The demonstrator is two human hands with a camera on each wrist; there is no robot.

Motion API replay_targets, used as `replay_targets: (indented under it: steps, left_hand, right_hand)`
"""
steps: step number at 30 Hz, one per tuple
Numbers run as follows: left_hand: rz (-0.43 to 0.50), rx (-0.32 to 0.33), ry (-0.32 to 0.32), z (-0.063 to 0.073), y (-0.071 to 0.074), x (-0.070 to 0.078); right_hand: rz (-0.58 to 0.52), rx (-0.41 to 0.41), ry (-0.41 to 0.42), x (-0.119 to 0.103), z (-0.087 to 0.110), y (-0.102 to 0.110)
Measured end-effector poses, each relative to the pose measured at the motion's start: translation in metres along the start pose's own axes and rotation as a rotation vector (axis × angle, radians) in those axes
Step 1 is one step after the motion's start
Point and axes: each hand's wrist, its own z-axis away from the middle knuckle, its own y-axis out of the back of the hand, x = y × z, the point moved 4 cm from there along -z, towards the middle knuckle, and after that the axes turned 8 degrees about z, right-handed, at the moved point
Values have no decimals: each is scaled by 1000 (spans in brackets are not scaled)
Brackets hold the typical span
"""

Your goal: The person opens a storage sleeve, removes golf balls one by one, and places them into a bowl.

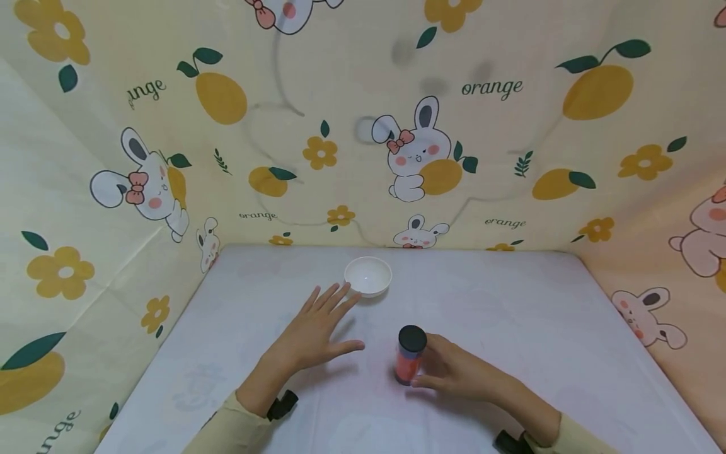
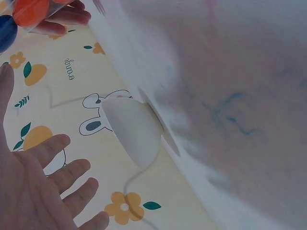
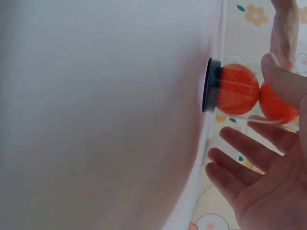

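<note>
A clear tube with a black lid (image 1: pixel 412 338) stands upright on the table, with orange balls (image 3: pixel 237 89) and a blue ball (image 2: pixel 6 33) inside it. My right hand (image 1: pixel 454 369) is at the tube's right side, thumb in front and fingers loosely spread behind; in the right wrist view the lower fingers lie apart from the tube, and whether the thumb touches it I cannot tell. My left hand (image 1: pixel 314 334) hovers to the left of the tube with fingers spread and nothing held. Just beyond its fingertips sits a white bowl (image 1: pixel 368 277), its inside bare.
A pale cloth covers the table (image 1: pixel 499 315), which ends at a back edge behind the bowl. Patterned fabric walls (image 1: pixel 351 82) with rabbits and oranges enclose the back and both sides. Dark straps (image 1: pixel 282 405) show at both wrists.
</note>
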Motion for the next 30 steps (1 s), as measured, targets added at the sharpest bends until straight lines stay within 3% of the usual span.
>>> replay_targets:
  steps: [7, 17, 25, 30]
  left_hand:
    - [4, 4, -13, -1, 1, 3]
    - [24, -13, -24, -4, 0, 5]
    - [63, 18, -73, -8, 1, 10]
    - [136, 44, -113, -12, 2, 15]
  right_hand:
    - [-95, -35, 52, -5, -8, -6]
    - [-152, -59, 4, -5, -8, -5]
    - [-158, -22, 31, -7, -5, 3]
    - [-126, 18, 39, -6, -3, 8]
